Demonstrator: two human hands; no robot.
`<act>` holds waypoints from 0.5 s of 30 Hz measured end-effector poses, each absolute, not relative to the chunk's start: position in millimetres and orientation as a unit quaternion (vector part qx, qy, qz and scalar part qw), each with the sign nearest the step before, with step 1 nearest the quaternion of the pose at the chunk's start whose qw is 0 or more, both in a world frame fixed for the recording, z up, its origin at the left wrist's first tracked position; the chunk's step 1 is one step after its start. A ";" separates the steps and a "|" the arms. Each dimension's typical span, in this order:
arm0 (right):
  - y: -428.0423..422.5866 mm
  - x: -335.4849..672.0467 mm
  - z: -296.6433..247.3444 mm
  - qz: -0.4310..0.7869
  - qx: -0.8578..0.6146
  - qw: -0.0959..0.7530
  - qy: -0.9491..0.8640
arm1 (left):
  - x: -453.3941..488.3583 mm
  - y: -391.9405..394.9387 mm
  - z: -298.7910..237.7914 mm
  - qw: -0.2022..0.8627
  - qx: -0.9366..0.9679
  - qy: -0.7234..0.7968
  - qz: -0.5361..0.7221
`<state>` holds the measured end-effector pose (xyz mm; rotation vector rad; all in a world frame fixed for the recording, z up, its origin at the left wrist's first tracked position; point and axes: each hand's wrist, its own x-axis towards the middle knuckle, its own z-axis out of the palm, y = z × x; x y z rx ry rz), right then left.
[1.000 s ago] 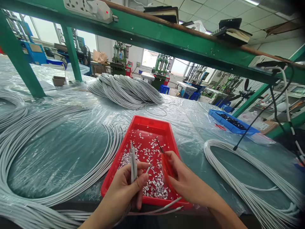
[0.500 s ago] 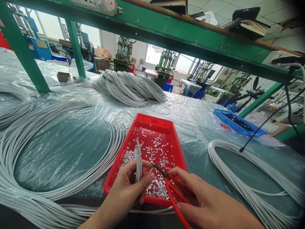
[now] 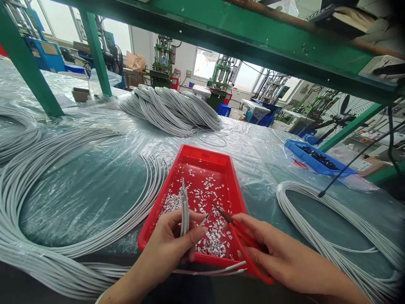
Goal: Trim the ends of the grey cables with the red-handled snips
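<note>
My left hand (image 3: 175,238) is closed around several grey cables (image 3: 184,211) whose ends point upward. Between its thumb and index finger it pinches one cable end (image 3: 205,219), which has a dark tip. My right hand (image 3: 268,247) grips red-handled cutting pliers (image 3: 236,228), their dark jaws a little to the right of that end and apart from it. Both hands are over the near part of a red tray (image 3: 218,160). Small shiny silver scraps (image 3: 213,242) lie scattered in it, thickest at the near end and left side.
Coiled grey cables (image 3: 41,169) lie at left, another coil (image 3: 303,202) at right, and a big heap (image 3: 172,112) behind the tray. A blue tray (image 3: 319,158) of black parts stands at back right. A green frame beam (image 3: 221,33) crosses overhead.
The pliers have moved right, away from the pinched cable end, with my right hand. My left hand keeps its hold almost in place. The view has tilted slightly downward.
</note>
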<state>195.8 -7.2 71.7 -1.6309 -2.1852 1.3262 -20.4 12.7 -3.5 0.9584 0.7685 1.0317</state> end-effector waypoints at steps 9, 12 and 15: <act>-22.8 180.5 79.5 0.520 -0.598 0.209 -0.572 | -34.8 14.1 -9.2 0.730 0.472 0.271 0.413; -28.6 185.0 73.4 0.513 -0.589 0.185 -0.596 | -34.7 12.4 -8.4 0.752 0.426 0.274 0.423; -29.5 188.5 69.4 0.487 -0.557 0.100 -0.665 | -30.8 12.0 -5.5 0.759 0.375 0.258 0.465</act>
